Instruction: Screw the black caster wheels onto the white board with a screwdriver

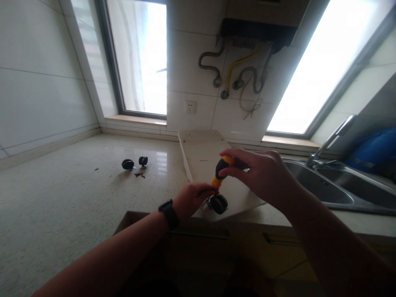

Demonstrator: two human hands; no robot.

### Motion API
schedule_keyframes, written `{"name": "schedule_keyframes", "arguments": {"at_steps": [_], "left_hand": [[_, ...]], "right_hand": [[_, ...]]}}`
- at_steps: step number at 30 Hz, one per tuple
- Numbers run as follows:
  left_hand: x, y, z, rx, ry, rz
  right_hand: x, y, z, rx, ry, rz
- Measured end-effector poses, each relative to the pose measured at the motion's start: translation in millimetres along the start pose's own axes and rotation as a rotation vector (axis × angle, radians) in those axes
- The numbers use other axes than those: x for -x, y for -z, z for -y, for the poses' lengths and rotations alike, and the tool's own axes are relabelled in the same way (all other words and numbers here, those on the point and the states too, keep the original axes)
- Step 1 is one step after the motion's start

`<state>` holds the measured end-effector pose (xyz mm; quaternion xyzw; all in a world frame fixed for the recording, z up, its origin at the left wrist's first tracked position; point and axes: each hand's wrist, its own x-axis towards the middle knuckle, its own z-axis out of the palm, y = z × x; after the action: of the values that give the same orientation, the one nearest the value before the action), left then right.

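My right hand (262, 173) grips a yellow and black screwdriver (221, 168) by its handle, thumb and fingers wrapped around the upper end. The tool slants down toward a black caster wheel (219, 204) at the near edge of a white board (210, 152). My left hand (192, 200), a dark watch on its wrist, is closed at the lower end of the screwdriver, just above the caster. Its fingertips hide the shaft and tip, and any screw there. The board lies on the speckled countertop (93, 198).
Two loose casters (127, 164) and several small dark screws (140, 175) lie on the counter to the left. A double sink (318, 185) with a faucet (331, 140) is at the right. Behind are a wall socket (190, 107) and hanging hoses (229, 70). Drawer handles (201, 235) line the front.
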<state>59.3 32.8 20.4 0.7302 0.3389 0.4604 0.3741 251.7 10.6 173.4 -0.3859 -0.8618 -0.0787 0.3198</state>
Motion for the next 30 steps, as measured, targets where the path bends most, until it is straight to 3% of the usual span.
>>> {"name": "schedule_keyframes", "arguments": {"at_steps": [8,11,15,19,30], "left_hand": [[0,-1,0,0.027,-0.017,0.019],[-1,-1,-1,0.001,-0.017,0.026],[0,-1,-2,-0.027,-0.03,0.014],[1,-2,1,-0.021,-0.025,0.008],[-1,-5,1,0.067,0.019,-0.002]], "right_hand": [[2,-3,16,0.141,-0.052,-0.076],[2,2,11,0.062,-0.078,0.021],[2,9,-3,-0.141,0.009,0.246],[-1,11,-8,-0.221,-0.037,0.31],[2,-8,12,0.104,-0.073,-0.005]]}}
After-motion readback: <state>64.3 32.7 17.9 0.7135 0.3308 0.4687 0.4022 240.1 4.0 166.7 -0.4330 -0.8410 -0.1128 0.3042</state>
